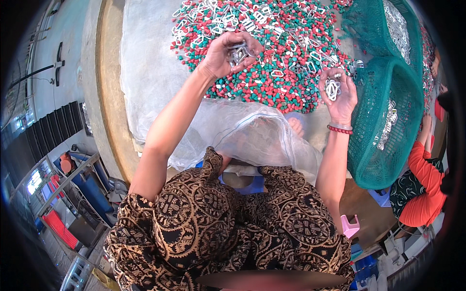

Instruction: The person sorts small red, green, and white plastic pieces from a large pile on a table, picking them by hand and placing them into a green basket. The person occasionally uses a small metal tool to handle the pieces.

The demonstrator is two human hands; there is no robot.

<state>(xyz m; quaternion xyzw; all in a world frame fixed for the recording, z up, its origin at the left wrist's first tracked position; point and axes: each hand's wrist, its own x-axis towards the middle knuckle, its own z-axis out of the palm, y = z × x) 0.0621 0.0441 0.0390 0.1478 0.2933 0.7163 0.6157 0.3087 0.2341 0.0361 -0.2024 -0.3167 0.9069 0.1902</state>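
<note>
Head cam: left hand (228,53) & right hand (340,92) each cupped round metal rings (333,88).

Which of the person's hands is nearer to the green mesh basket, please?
The right. The right hand, holding metal rings, is just beside the green mesh basket at its left rim. The left hand, also holding rings, is farther off over the red and green pellets.

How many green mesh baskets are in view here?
2. One green mesh basket sits by the right hand; a second green mesh basket lies beyond it, top right. Others may be hidden.
</note>
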